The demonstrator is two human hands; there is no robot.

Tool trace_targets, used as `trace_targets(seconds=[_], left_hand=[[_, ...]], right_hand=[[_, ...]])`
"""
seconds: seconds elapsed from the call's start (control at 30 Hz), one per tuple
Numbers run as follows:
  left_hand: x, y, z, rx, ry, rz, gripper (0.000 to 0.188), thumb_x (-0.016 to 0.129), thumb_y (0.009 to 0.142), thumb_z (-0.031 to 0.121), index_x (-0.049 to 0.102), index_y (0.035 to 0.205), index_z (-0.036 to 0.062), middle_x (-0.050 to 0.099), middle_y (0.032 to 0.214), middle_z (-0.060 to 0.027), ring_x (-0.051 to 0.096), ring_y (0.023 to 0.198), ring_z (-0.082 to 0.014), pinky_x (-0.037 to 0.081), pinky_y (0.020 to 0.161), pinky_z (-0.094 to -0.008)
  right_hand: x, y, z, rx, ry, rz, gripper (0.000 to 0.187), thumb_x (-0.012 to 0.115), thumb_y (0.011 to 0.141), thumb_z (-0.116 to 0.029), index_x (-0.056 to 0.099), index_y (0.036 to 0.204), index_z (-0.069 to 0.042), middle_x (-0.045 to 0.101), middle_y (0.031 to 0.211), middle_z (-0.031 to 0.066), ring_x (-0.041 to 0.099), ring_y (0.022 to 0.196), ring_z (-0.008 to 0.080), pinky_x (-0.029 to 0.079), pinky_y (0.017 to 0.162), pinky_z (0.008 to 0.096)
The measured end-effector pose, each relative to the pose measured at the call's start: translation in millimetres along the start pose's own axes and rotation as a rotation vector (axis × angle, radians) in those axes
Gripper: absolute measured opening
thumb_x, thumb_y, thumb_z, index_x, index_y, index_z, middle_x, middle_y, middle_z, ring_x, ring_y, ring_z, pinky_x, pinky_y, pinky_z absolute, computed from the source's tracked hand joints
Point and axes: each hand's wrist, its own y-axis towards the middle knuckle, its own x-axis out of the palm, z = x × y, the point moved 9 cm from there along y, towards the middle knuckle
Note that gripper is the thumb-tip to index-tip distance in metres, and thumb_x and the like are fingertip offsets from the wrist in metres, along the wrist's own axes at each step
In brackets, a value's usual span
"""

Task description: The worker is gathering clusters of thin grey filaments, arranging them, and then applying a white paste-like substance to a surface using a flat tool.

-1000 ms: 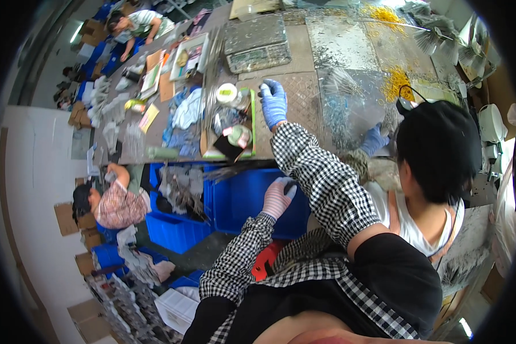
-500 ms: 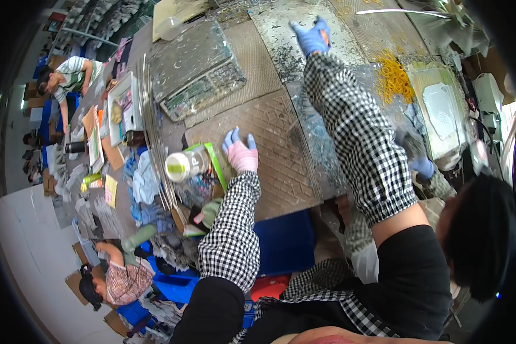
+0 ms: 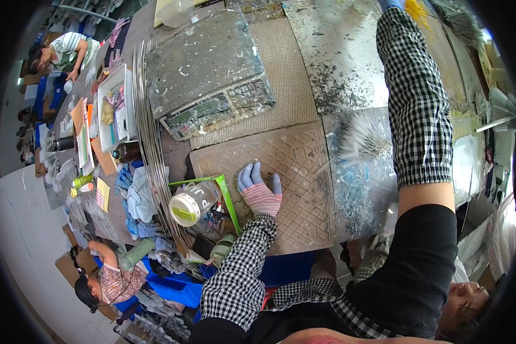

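My left hand [image 3: 262, 192], in a striped pink and blue glove, lies with fingers spread on a ridged brown mat [image 3: 298, 212]. Nothing is in it. My right arm, in a black-and-white checked sleeve, stretches to the far right. Only a bit of my right hand [image 3: 393, 3], in a blue glove, shows at the picture's top edge; its fingers are hidden. Beside it is a heap of yellow rings [image 3: 418, 12]. On a blue-stained sheet [image 3: 350, 200], between my arms, a bundle of thin whitish strands [image 3: 364, 137] lies fanned out.
Beyond my left hand sits a stained bench scale [image 3: 203, 63]. A lidded clear jar [image 3: 195, 203] stands in a green-edged box by my left wrist. Long metal rods [image 3: 146, 126] and a white tray [image 3: 116, 106] lie leftward. Co-workers [image 3: 60, 54] are at left and close on my right.
My right hand has moved farther right and away, mostly out of the picture. A strand bundle now lies on the blue-stained sheet. My left hand stays on the mat; the view has shifted.
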Motion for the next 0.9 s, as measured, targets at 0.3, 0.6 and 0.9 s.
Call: trace_targets(seconds=[0.3, 0.6, 0.9], left_hand=[[4.4, -10.5, 1.8, 0.007, -0.01, -0.011, 0.056, 0.065, 0.083, 0.033, 0.052, 0.126, -0.0004, 0.048, 0.128, -0.0159, 0.042, 0.12, -0.0359, 0.033, 0.105, -0.0496], [13.2, 10.5, 12.3, 0.038, -0.073, 0.067, 0.057, 0.069, 0.081, 0.029, 0.051, 0.128, 0.0011, 0.049, 0.127, -0.0157, 0.042, 0.12, -0.036, 0.034, 0.105, -0.0499], [34.6, 28.5, 7.2, 0.051, -0.036, 0.077, 0.065, 0.073, 0.079, 0.033, 0.048, 0.131, 0.0029, 0.048, 0.131, -0.0158, 0.042, 0.123, -0.0354, 0.036, 0.106, -0.0443]], right_hand=[[33.7, -29.8, 14.9, -0.127, -0.34, -0.111, 0.093, 0.081, 0.069, -0.046, 0.044, 0.14, 0.001, 0.053, 0.139, 0.0216, 0.051, 0.128, 0.0314, 0.041, 0.106, 0.0383], [-11.6, -64.8, -7.1, -0.276, 0.13, 0.137, 0.084, 0.081, 0.066, -0.036, 0.045, 0.13, 0.004, 0.062, 0.113, 0.0229, 0.06, 0.11, 0.0299, 0.049, 0.093, 0.0403], [-18.5, -337.3, -125.2, -0.215, 0.639, -0.248, 0.047, 0.081, 0.068, -0.024, 0.066, 0.106, -0.001, 0.072, 0.094, 0.0093, 0.069, 0.083, 0.0185, 0.055, 0.075, 0.0313]])
